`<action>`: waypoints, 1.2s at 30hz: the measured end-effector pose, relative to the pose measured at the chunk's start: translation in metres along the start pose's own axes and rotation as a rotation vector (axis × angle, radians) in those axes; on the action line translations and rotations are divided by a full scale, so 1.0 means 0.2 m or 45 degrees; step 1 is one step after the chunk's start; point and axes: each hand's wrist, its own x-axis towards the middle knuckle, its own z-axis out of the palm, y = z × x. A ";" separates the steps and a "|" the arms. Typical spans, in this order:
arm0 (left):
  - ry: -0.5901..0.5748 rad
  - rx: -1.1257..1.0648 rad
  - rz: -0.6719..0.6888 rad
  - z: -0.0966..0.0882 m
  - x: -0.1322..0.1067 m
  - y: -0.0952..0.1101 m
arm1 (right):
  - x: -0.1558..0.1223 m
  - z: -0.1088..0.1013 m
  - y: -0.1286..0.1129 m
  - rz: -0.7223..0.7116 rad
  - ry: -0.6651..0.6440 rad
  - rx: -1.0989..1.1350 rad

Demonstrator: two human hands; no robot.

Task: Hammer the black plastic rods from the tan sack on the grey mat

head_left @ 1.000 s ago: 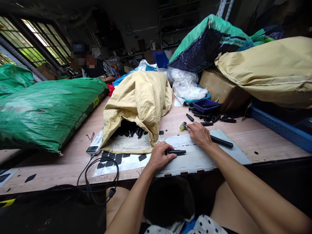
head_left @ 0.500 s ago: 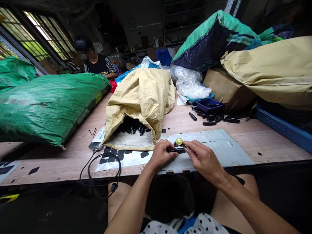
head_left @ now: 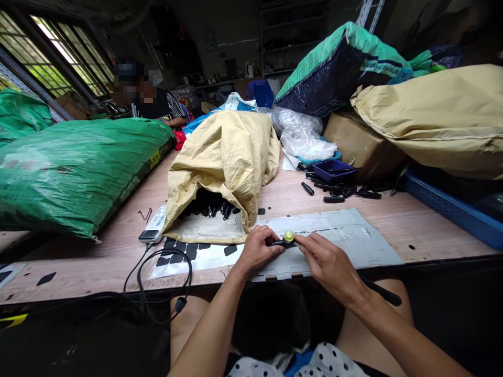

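My left hand [head_left: 261, 245] is closed round one end of a slim black piece [head_left: 277, 242], steadying it on the grey board [head_left: 349, 235]. My right hand [head_left: 328, 256] grips a small hammer with a round yellow-green face [head_left: 289, 236]. Its black handle [head_left: 380, 290] runs back under my right forearm. The hammer's head is at the black piece, close to my left fingertips; whether it touches cannot be made out. My fingers hide part of the piece. A beige sack [head_left: 231, 157] lies open towards me, with many black pieces [head_left: 212, 205] inside its mouth.
Loose black pieces [head_left: 334, 199] lie around a purple tray [head_left: 332, 170]. A white device [head_left: 151, 234] with a coiled cable and a sheet of black stickers [head_left: 204, 259] are on the left. A green sack [head_left: 86, 167], a carton [head_left: 359, 141] and a blue crate [head_left: 451, 201] flank the table. A person sits beyond.
The hammer's head has come down towards the black piece, and its handle end shows more behind my right forearm. My left hand stays in place. The whole view has shifted slightly.
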 end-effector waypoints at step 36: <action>0.034 -0.152 -0.036 -0.04 -0.10 0.12 | 0.41 0.22 0.44 0.311 0.050 -0.606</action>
